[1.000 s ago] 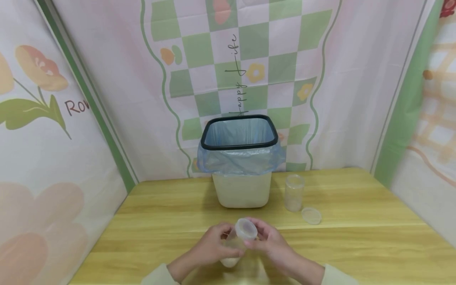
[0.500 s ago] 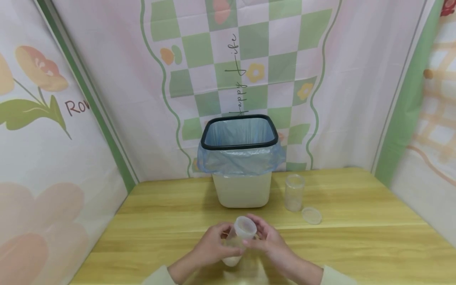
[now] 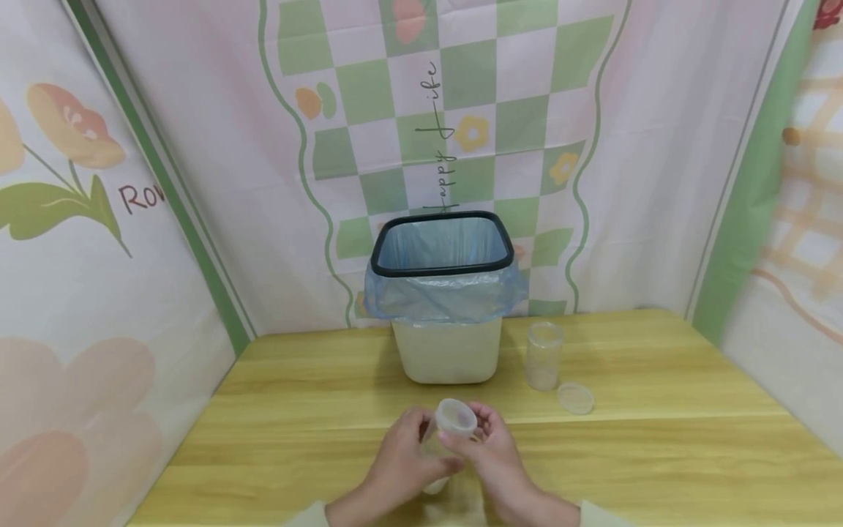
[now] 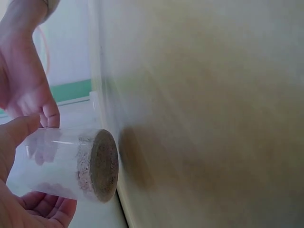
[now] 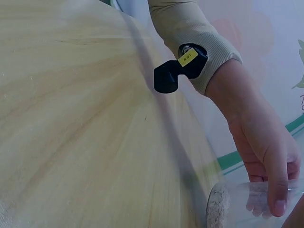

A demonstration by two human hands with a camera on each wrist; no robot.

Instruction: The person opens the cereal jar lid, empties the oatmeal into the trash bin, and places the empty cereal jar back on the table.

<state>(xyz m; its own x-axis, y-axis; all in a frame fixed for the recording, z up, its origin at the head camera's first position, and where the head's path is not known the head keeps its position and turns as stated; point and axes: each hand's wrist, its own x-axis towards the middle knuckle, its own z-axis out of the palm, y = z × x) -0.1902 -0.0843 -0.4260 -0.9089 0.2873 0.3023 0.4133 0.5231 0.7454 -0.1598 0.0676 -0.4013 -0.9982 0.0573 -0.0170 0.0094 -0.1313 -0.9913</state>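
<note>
A clear plastic jar (image 3: 432, 440) is held tilted just above the table, its translucent lid (image 3: 456, 416) facing up and toward the right. My left hand (image 3: 399, 462) grips the jar's body, thumb on the near side and fingers behind. Around the lid end, my right hand (image 3: 498, 455) curls, thumb at the near edge and fingers on the far right side. The left wrist view shows a layer of greyish-brown flaky stuff (image 4: 86, 167) at the jar's bottom. In the right wrist view, the left thumb lies along the jar's wall (image 5: 237, 206).
Behind the hands stands a cream bin (image 3: 450, 355) with a black rim and a blue bag liner (image 3: 448, 300). Right of it, a second clear jar (image 3: 543, 359) stands upright without a lid, and a loose clear lid (image 3: 576, 399) lies beside it on the wooden table (image 3: 658, 439).
The right fingers have drawn in from a looser spread to curl closer around the lid. The left hand and jar have shifted slightly to the right.
</note>
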